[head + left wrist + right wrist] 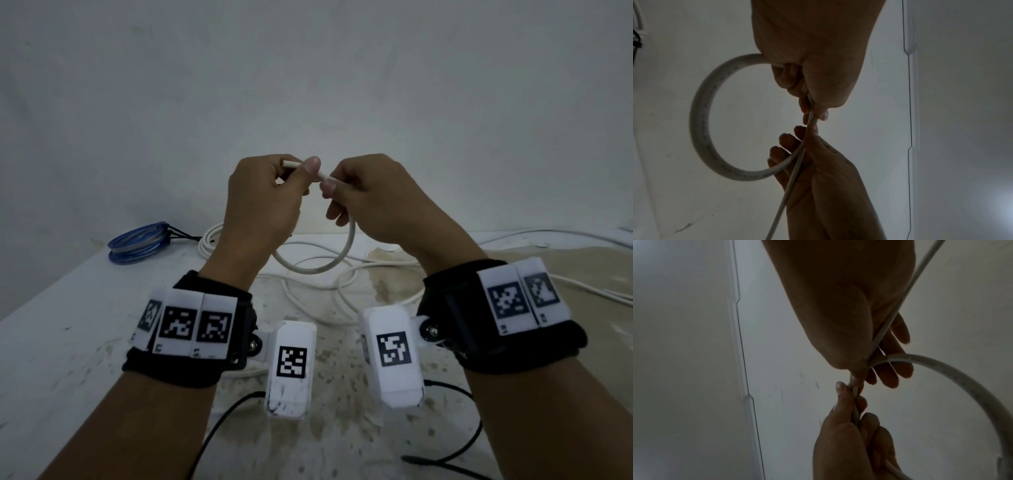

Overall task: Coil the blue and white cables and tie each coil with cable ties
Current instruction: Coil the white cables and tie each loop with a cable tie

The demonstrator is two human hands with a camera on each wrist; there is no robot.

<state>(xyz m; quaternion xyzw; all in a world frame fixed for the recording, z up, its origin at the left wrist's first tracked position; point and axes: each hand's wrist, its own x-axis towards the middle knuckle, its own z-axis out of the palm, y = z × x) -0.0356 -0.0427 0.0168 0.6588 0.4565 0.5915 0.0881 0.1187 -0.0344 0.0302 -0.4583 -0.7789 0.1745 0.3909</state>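
Observation:
Both hands are raised above the table, holding the white cable (347, 246). My left hand (274, 192) grips the cable's end between thumb and curled fingers. Close beside it, my right hand (359, 195) pinches the same cable with thumb and forefinger. One round loop (701, 123) hangs below the hands, also seen as the loop (966, 378) in the right wrist view. The rest of the white cable (342, 284) lies loose on the table. The blue cable (138, 241) lies coiled at the table's far left, bound with black ties (181, 233).
The white table (68, 342) is stained and speckled, with a tan patch at right. Black wrist-camera leads (455, 455) trail near the front edge. A plain wall (308, 85) stands behind the table.

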